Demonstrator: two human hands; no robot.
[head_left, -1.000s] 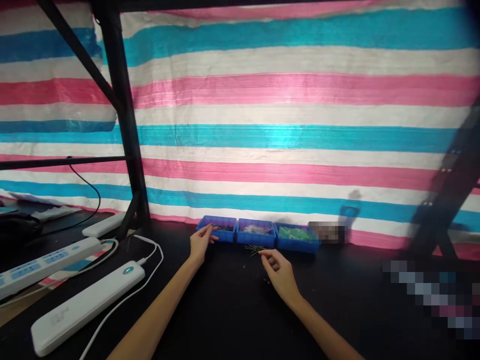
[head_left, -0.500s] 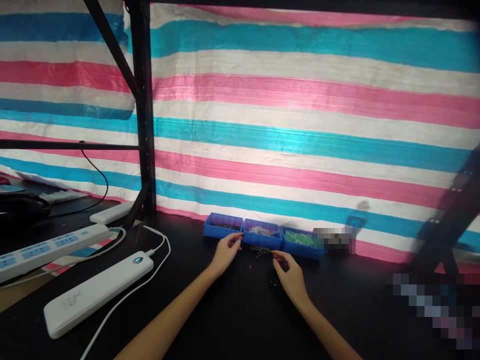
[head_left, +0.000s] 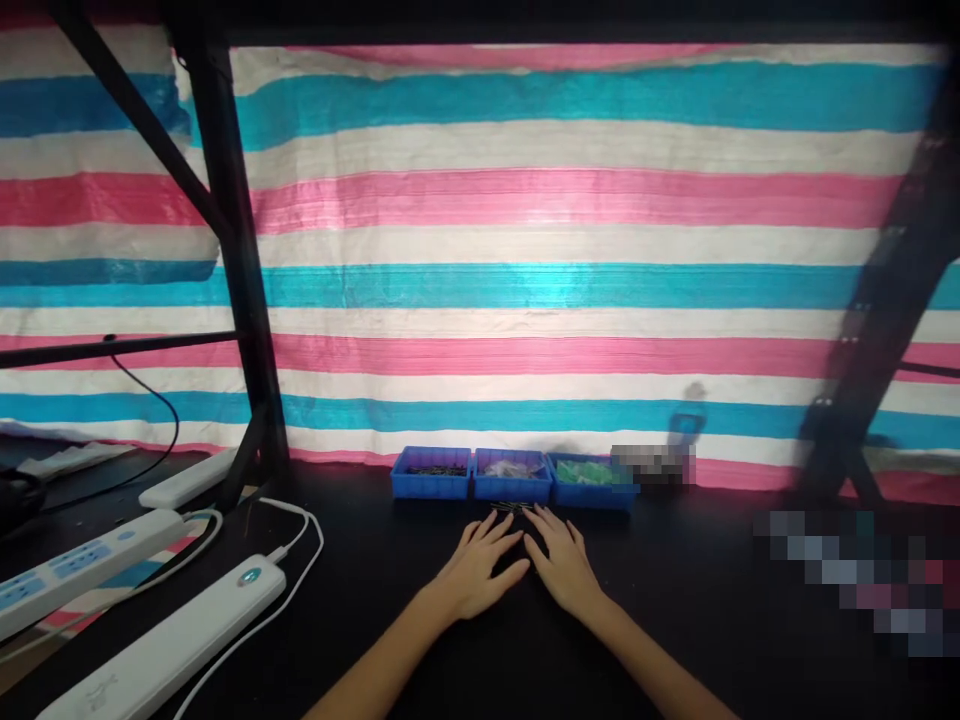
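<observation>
My left hand (head_left: 478, 575) lies low over the black table with its fingers stretched and its thumb apart. Close beside it, my right hand (head_left: 564, 565) is also spread, palm down. The fingertips of both hands reach a small pile of thin, dark, stick-like pieces (head_left: 511, 507), partly hidden by the fingers. Just beyond stand three blue bins in a row. The left bin (head_left: 433, 488) has similar thin dark pieces, the middle bin (head_left: 511, 490) clear plastic-looking items, and the right bin (head_left: 592, 496) green ones.
White power strips (head_left: 161, 640) and a looping white cable (head_left: 247, 622) lie on the left. A black metal post (head_left: 244, 300) rises behind them. Striped sheeting (head_left: 525, 240) hangs at the back. Blurred-out objects sit by the right bin and farther right.
Both hands have come together at the pile and their fingers have spread flat. Earlier the left was near the middle bin and the right was pinched at the pieces. The camera view has shifted.
</observation>
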